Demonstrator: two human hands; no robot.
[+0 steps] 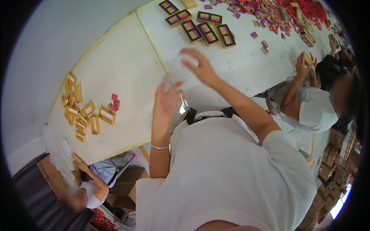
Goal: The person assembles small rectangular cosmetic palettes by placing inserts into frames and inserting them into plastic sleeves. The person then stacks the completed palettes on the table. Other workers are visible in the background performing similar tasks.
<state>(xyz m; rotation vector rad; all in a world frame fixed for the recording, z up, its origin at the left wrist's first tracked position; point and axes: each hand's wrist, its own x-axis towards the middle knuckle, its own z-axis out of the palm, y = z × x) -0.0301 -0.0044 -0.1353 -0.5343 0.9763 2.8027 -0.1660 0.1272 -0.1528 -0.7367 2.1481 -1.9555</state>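
Note:
My left hand (168,101) is raised over the table's near edge, its spread fingers somewhat smeared by motion. A shiny piece of clear plastic (182,107) shows beside that palm; whether they touch I cannot tell. To the right, my right hand (200,68) hovers above the white table (135,73) with fingers stretched and nothing visible in them. Beyond it lie several gold boxes with black-framed windows (208,34), showing pink, gold and purple pieces. A plain gold box (189,4) sits behind them.
Empty gold box frames (88,109) cluster at the left, near small pink pieces (115,103). Purple and gold pieces (266,17) and red strands (308,11) are heaped at the far right. One person (308,102) works at right, another (94,188) at lower left, beside cardboard boxes (129,181).

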